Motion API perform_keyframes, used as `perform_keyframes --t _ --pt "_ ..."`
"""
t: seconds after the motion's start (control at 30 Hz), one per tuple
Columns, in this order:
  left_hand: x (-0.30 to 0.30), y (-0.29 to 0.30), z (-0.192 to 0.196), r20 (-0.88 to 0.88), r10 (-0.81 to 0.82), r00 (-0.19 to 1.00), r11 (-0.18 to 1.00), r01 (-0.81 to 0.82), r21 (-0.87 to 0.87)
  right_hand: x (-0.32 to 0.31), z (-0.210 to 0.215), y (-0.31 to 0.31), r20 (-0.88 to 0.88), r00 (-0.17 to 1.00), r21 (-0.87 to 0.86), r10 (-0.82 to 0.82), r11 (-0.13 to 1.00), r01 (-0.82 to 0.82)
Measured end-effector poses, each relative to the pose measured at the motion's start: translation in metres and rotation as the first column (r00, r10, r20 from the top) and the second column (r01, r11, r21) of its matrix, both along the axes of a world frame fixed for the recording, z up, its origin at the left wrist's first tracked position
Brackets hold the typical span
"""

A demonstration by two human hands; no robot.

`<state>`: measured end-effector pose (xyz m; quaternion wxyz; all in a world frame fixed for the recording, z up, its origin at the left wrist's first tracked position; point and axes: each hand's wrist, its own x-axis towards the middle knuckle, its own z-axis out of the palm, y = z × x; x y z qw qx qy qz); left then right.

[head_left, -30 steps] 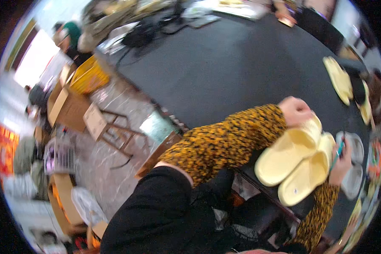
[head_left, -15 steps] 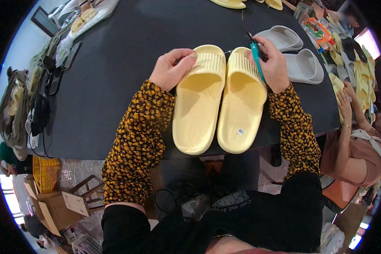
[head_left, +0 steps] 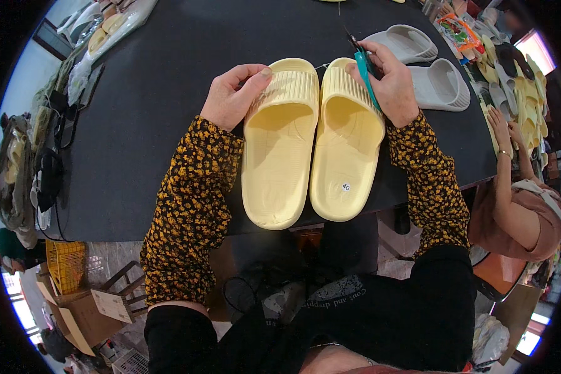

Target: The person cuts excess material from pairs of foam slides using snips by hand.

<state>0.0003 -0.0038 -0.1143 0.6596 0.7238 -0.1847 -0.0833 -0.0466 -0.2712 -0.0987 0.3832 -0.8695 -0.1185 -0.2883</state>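
Two pale yellow slide slippers, a left one [head_left: 276,181] and a right one [head_left: 346,156], lie side by side at the table's near edge, ribbed straps facing away from me. A thin thread shows between their toe ends. My left hand [head_left: 234,96] grips the left slipper's strap at its outer side, thumb on top and other fingers partly hidden. Wrapped round teal-handled thread snips [head_left: 364,78], my right hand [head_left: 394,87] rests against the right slipper's strap. The snips' dark tips point away from me. A small round sticker sits on the right slipper's heel.
Beyond my right hand lie two grey slippers [head_left: 445,90] on the black table [head_left: 149,143]. At the right, a co-worker's hands [head_left: 502,131] are near piled slippers [head_left: 528,103]. Bags and dark straps [head_left: 50,168] line the left edge. A yellow crate [head_left: 67,265] stands below.
The slippers and both my hands appear slightly farther left in view, my grips unchanged. The co-worker's hands have shifted and come closer together; the yellow slipper by them no longer shows there.
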Motion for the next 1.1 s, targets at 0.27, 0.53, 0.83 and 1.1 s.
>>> perform_keyframes --t 0.27,0.53,0.83,1.1 --pt "0.0025 0.0028 -0.0005 0.048 0.023 0.999 1.000 -0.023 0.000 -0.0023 0.0080 0.0049 -0.067 0.997 -0.011 -0.032 0.999 0.031" --pt "-0.0030 -0.0007 0.0007 0.066 0.027 0.997 1.000 -0.027 0.002 -0.0065 0.0074 0.0010 -0.093 0.996 0.015 -0.008 1.000 0.009" --pt "-0.0025 0.0008 0.0055 0.074 0.026 0.997 0.996 -0.032 0.077 -0.0064 0.0095 0.0017 -0.086 0.996 0.028 0.003 1.000 0.000" --pt "0.0014 0.0026 -0.0012 0.019 0.033 0.999 0.999 -0.033 0.006 -0.0054 0.0078 0.0024 -0.090 0.996 -0.003 -0.002 1.000 0.001"
